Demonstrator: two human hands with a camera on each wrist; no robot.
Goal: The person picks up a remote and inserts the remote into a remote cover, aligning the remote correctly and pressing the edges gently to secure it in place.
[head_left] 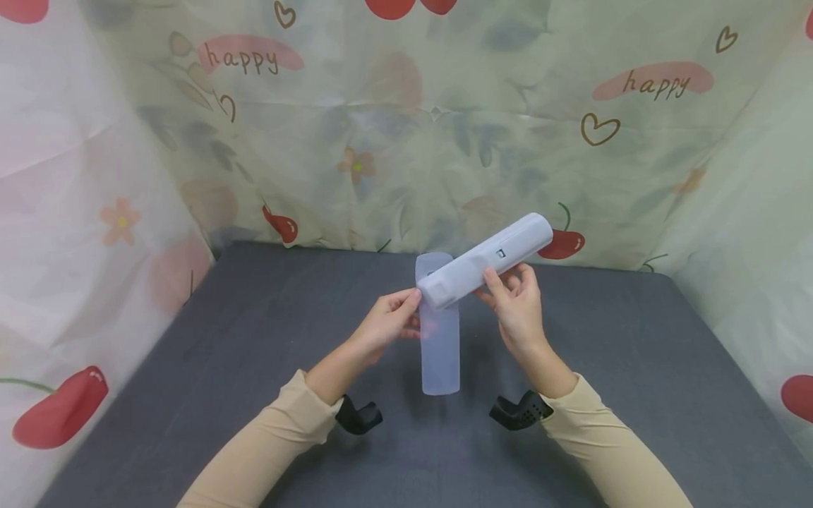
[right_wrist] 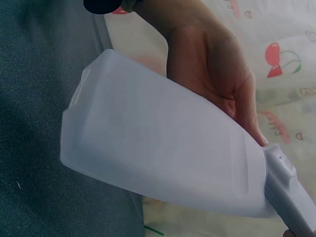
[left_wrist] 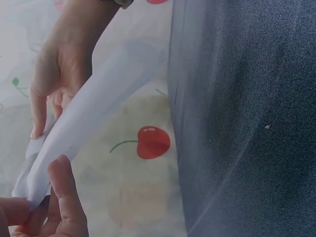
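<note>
In the head view, my right hand (head_left: 521,307) grips a long white device (head_left: 485,261) with rounded ends and a small dark square mark. It slants up to the right. Below its lower end hangs a translucent sleeve (head_left: 440,353), upright in this view and partly covered by the device. My left hand (head_left: 390,321) pinches the sleeve near its upper part, thumb right at the device's lower end; some fingers show blurred through the sleeve. The right wrist view shows the sleeve (right_wrist: 163,133) broadside, with a notched end, and the device (right_wrist: 291,192) against its other end.
A dark grey table (head_left: 254,339) lies beneath the hands. Patterned curtains (head_left: 432,141) with cherries and hearts rise behind it and at both sides. Black wrist mounts (head_left: 521,410) stick out at both sleeve cuffs.
</note>
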